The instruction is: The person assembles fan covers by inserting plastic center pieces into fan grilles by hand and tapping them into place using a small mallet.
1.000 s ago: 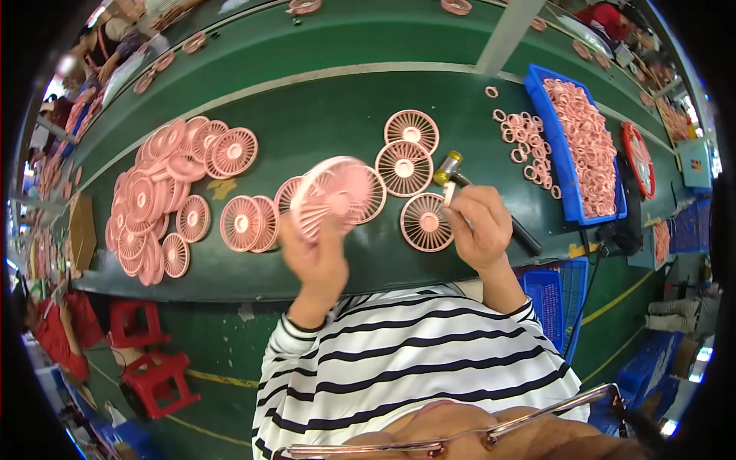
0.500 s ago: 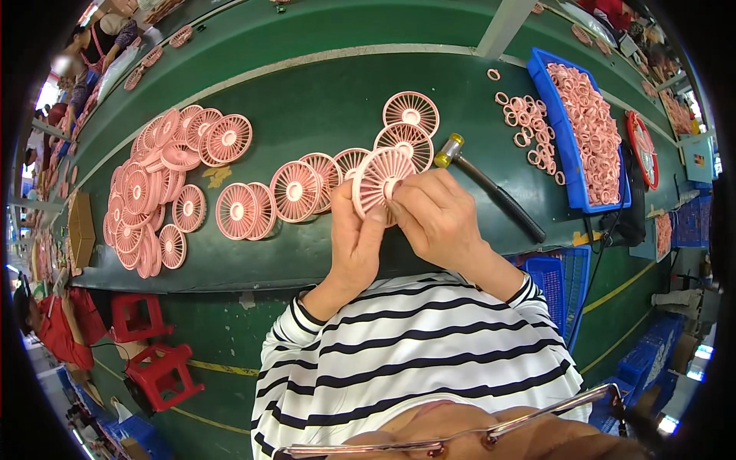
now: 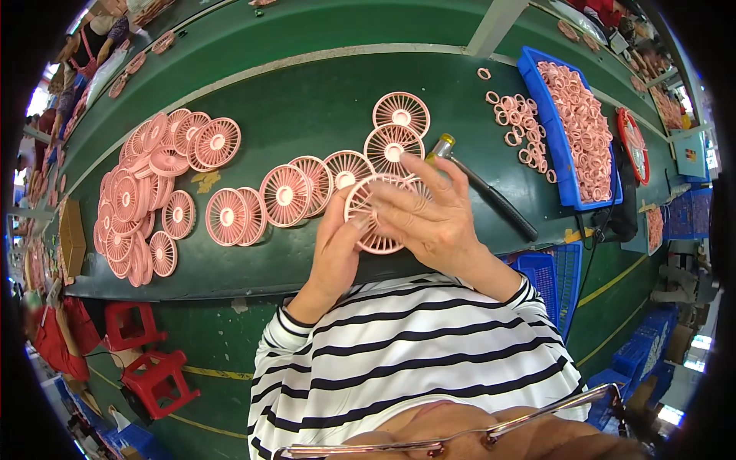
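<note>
My left hand is closed on the rim of a pink round fan grille, which is tilted above the near edge of the bench. My right hand lies over the grille's face with its fingers stretched out and apart, hiding the hub. Behind my hands, several like grilles overlap in a curving row on the green bench. A mallet with a yellow striking face and a black handle lies just beyond my right hand.
A large heap of pink grilles sits at the left, beside a cardboard box. To the right, loose pink rings lie by a blue tray full of them. Red stools stand on the floor at left.
My right hand has gone from pinching near the grille's hub to spread fingers over its face. The grille has turned flatter and sits slightly lower.
</note>
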Available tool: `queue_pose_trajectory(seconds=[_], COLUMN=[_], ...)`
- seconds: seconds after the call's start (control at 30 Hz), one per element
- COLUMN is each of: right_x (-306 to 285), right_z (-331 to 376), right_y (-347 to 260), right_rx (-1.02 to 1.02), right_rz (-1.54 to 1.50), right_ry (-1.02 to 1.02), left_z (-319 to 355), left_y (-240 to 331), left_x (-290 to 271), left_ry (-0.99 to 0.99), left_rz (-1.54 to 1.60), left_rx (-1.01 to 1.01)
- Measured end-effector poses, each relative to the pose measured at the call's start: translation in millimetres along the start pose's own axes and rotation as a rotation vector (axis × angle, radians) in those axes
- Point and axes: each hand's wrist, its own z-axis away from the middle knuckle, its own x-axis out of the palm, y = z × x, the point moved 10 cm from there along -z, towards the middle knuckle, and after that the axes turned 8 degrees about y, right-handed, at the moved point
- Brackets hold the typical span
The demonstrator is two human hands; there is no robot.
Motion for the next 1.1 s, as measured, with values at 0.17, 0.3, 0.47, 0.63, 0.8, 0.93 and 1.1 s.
queue_pose_trajectory(seconds=[0.17,0.3,0.47,0.63,0.8,0.93,1.1], right_x=[5,14,21,33,43,4,-38], right_z=[7,23,21,46,51,54,95], right_y=[7,22,28,39,46,95,141], right_rx=[0.037,0.193,0.368,0.530,0.676,0.591,0.638], right_rz=[-0.287,-0.598,-0.686,-0.697,-0.774,-0.285,0.127], right_ry=[-0.120,-0.092,-0.098,-0.152,-0.197,-0.024,-0.049], left_z=[8,6,15,24,42,77,98], left_y=[-12,-9,9,18,47,119,146], left_x=[-2,3,3,10,3,-62,-186], left_ry=[-0.058,-0.077,-0.092,-0.144,-0.044,0.536,1.056], left_rz=[-0.142,-0.232,-0.546,-0.708,-0.929,-1.344,-1.403], left_rx=[-0.024,0.052,0.347,0.400,0.556,1.100,0.790])
